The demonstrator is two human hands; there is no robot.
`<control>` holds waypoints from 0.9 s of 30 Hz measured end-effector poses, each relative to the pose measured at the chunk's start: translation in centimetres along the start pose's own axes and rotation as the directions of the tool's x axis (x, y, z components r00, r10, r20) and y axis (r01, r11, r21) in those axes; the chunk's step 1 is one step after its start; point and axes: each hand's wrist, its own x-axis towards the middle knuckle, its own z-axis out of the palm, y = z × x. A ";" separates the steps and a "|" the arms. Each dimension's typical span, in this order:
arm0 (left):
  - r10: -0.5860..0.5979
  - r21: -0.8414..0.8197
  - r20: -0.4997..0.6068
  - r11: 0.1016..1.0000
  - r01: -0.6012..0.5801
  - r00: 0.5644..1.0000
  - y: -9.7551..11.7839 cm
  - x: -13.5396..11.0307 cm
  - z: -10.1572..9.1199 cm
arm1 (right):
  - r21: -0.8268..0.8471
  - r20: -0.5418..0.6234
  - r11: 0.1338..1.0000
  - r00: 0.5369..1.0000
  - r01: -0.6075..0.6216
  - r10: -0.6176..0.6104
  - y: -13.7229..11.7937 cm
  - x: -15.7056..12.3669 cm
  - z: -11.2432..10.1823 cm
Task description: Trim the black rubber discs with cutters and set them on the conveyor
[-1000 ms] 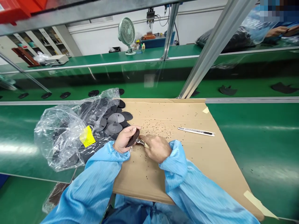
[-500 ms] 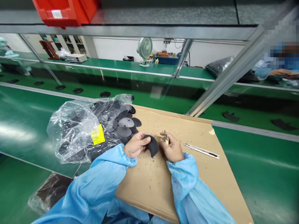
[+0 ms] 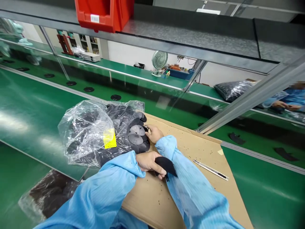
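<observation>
My left hand (image 3: 150, 163) is closed on a curved black plastic part (image 3: 166, 165), held over the cardboard in front of my right sleeve. My right hand (image 3: 154, 133) reaches to the right edge of a pile of round black discs (image 3: 136, 139). A small pair of nippers (image 3: 148, 128) with a metal tip shows in its fingers; the fingertips are partly hidden against the discs, so I cannot tell whether they also touch one. The discs spill out of a clear plastic bag (image 3: 83, 127) with a yellow label (image 3: 109, 138).
A cardboard sheet (image 3: 190, 140) with small black scraps covers the green bench. On it lies a utility knife (image 3: 211, 170) at the right. Behind runs a green belt carrying black parts (image 3: 116, 97). A metal post (image 3: 238, 98) and an overhead shelf with a red bin (image 3: 95, 25) frame the space.
My right hand has moved left with the nippers, from beside the held part to the disc pile. My left hand has lowered toward me, still holding the black part. The view has shifted.
</observation>
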 end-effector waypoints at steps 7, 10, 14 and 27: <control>0.074 -0.043 -0.050 0.996 -0.076 0.996 0.1 0.1 -0.2 | 0.175 -0.156 0.969 0.967 -0.176 0.203 2.0 -1.7 -1.7; 0.107 -0.097 -0.184 0.987 -0.126 0.977 0.2 0.4 0.1 | 0.292 -0.294 0.934 0.909 -0.208 0.294 3.1 -4.5 -3.4; 0.199 -0.106 -0.451 0.956 -0.273 0.870 0.3 1.0 0.4 | 0.552 -0.487 0.825 0.757 -0.120 0.436 3.6 -9.6 -5.0; 0.314 0.224 -0.514 0.947 -0.228 0.798 -0.3 1.0 1.1 | 0.648 -0.459 0.762 0.808 0.020 0.369 0.3 -15.2 -2.1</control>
